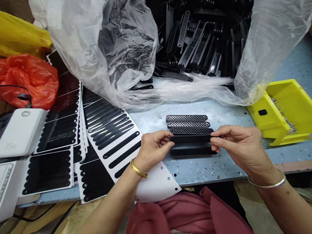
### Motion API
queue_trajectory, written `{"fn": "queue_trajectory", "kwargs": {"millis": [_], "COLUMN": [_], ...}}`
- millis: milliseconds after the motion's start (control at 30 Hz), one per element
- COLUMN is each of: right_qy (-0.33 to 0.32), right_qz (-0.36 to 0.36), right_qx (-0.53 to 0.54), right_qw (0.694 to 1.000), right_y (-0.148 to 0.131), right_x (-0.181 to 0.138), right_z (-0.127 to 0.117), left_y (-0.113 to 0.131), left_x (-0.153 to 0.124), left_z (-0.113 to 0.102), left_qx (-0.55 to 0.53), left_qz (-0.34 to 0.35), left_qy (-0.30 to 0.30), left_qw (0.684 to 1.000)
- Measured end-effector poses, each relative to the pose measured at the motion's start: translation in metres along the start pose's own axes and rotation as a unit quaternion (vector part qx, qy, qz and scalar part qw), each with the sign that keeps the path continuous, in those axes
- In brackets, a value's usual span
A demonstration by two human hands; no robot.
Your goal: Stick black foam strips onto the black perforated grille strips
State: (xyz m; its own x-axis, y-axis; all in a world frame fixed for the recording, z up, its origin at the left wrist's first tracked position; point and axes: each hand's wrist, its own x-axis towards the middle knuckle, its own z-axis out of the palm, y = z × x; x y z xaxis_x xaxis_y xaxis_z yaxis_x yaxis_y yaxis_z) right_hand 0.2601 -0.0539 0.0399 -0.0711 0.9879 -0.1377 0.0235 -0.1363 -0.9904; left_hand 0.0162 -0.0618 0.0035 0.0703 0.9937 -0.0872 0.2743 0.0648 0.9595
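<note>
Between my two hands is a narrow black plastic strip (191, 138) with rounded ends. My left hand (156, 147) pinches its left end between thumb and fingers, and my right hand (237, 143) pinches the right end. Just beyond it lie several black strips with a lattice surface (187, 122), side by side. Nearer to me rests another smooth black strip (193, 152), its right end close under my right fingertips. To the left, partly behind my left wrist, is a white sheet of black adhesive strips (124, 145), some of them peeled away.
A clear plastic bag (133, 93) full of black plastic parts (201, 47) fills the back. At right stands a yellow bin (300, 114) with small metal pieces. More sticker sheets (49, 172), a white power bank (20, 132), a white box (0, 193) and a red bag (23, 80) crowd the left.
</note>
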Motion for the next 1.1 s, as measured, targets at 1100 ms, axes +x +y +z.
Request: {"fn": "queue_trajectory", "kwargs": {"millis": [1100], "right_qy": [0.018], "right_qz": [-0.004], "right_qx": [-0.072], "right_qw": [0.997], "right_y": [0.0002], "right_x": [0.0015], "right_z": [0.0003], "left_y": [0.0022], "left_x": [0.0005], "left_z": [-0.0012], "left_qx": [0.010], "left_qz": [0.010], "left_qy": [0.001], "left_qw": [1.000]}}
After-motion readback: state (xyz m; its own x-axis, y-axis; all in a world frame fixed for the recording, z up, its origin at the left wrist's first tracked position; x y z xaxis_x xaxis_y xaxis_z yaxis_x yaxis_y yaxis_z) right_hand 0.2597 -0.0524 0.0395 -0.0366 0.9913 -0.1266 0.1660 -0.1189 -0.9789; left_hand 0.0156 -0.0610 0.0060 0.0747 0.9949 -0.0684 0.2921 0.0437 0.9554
